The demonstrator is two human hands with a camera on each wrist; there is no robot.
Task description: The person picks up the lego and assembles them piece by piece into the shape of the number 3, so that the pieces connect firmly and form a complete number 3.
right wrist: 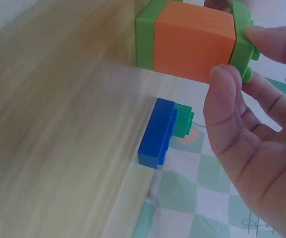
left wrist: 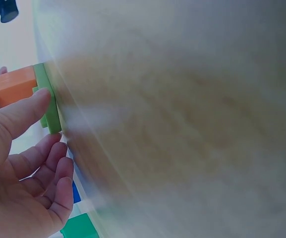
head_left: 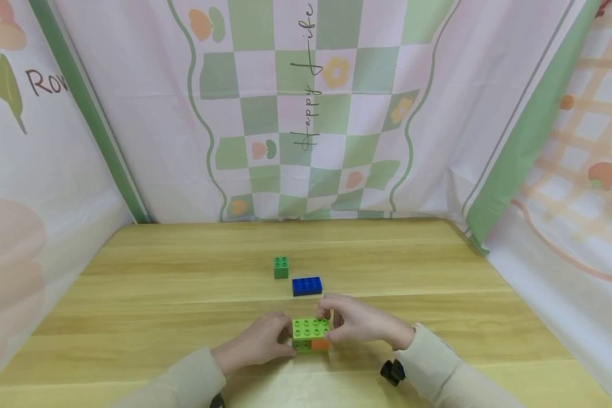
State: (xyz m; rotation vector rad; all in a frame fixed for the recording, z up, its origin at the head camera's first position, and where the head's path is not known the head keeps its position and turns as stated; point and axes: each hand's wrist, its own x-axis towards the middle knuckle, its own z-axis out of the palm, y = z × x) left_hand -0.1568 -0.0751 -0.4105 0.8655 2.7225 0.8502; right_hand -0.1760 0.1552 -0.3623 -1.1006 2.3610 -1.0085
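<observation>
A small stack of toy building bricks stands near the front of the table. A light-green top brick [head_left: 310, 327] spans it, an orange brick [right wrist: 195, 42] sits beneath at the right end, and a green bottom brick [left wrist: 48, 99] lies lowest. From the left, my left hand [head_left: 259, 341] holds the bottom brick, thumb against its near side and index fingertip at its far corner. My right hand [head_left: 364, 322] pinches the right end of the top brick between thumb and fingers. Part of the orange brick is hidden behind my left thumb in the left wrist view.
Beyond the stack lies a blue brick [head_left: 307, 287], with a smaller dark-green brick [head_left: 281, 268] farther back to its left. The wooden table [head_left: 183, 272] ends at a printed curtain [head_left: 306, 187] behind; more curtains hang at both sides.
</observation>
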